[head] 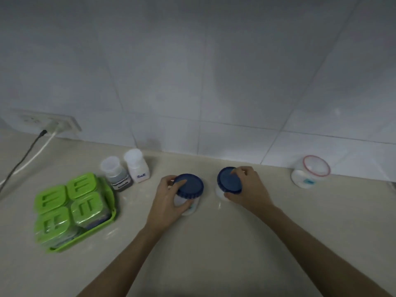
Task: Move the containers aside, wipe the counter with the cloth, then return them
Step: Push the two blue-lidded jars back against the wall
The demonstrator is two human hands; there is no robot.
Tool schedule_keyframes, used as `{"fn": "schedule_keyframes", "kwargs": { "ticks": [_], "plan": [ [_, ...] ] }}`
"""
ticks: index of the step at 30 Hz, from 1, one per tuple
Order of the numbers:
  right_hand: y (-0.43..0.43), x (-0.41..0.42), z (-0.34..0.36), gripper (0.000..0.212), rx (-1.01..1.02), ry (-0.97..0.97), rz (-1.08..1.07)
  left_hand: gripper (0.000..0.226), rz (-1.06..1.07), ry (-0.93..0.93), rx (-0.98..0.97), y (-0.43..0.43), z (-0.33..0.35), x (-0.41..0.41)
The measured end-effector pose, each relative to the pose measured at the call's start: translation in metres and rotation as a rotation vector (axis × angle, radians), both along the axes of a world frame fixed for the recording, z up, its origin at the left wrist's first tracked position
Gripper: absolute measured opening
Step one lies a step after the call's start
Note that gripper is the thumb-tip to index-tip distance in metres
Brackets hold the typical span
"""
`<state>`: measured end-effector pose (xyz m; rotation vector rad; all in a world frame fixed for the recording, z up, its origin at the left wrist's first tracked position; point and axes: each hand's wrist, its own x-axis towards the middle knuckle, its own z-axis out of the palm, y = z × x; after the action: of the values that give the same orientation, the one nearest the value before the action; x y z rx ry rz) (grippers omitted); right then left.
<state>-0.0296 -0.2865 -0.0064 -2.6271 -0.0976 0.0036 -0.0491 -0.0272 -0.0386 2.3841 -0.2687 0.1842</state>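
Two white jars with dark blue screw lids stand on the beige counter [214,243] in the middle of the view. My left hand [169,202] is wrapped around the left blue-lidded jar [189,187], fingers on its side and lid rim. My right hand [248,189] grips the right blue-lidded jar [228,181], which tilts toward the left. A salt shaker [137,166] and a shaker with dark contents [116,174] stand further left. A red-rimmed white tub [308,172] sits by the wall at the right. No cloth is in view.
A green tray [111,213] holding several green-lidded boxes stands at the left. A wall socket [49,123] with a black and a white cable [27,155] is at the far left. White tiles back the counter.
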Motion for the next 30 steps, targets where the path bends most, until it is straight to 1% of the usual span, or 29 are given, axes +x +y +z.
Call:
{"fn": "schedule_keyframes", "kwargs": {
  "ticks": [3, 7, 9, 11, 12, 15, 20, 23, 27, 30],
  "plan": [
    [-0.066, -0.006, 0.011, 0.061, -0.120, 0.031, -0.102, 0.059, -0.093, 0.019, -0.044, -0.068, -0.001, 0.014],
    [-0.126, -0.005, 0.019, 0.067, -0.253, 0.035, -0.142, 0.059, -0.187, 0.043, -0.067, -0.143, 0.001, 0.027],
    [-0.146, -0.001, 0.020, 0.065, -0.290, 0.003, -0.151, 0.058, -0.181, 0.057, -0.103, -0.175, 0.002, 0.032],
    [-0.159, 0.003, 0.015, 0.058, -0.351, -0.060, -0.088, 0.056, -0.131, 0.078, -0.165, -0.198, -0.001, 0.034],
    [-0.162, 0.005, 0.012, 0.053, -0.383, -0.089, -0.040, 0.056, -0.122, 0.077, -0.180, -0.206, -0.004, 0.034],
    [-0.173, 0.012, 0.001, 0.048, -0.414, -0.138, 0.040, 0.051, -0.142, 0.006, -0.101, -0.226, -0.013, 0.036],
    [-0.181, 0.027, -0.006, 0.049, -0.435, -0.162, 0.032, 0.053, -0.158, -0.030, -0.073, -0.248, -0.013, 0.060],
    [-0.187, 0.035, -0.007, 0.050, -0.426, -0.164, 0.013, 0.055, -0.142, 0.034, -0.128, -0.258, -0.012, 0.078],
    [-0.194, 0.037, -0.009, 0.053, -0.438, -0.177, 0.030, 0.056, -0.108, 0.055, -0.146, -0.265, -0.015, 0.093],
    [-0.189, 0.036, -0.008, 0.050, -0.424, -0.134, -0.007, 0.056, -0.126, 0.025, -0.054, -0.264, -0.017, 0.095]
  ]
}}
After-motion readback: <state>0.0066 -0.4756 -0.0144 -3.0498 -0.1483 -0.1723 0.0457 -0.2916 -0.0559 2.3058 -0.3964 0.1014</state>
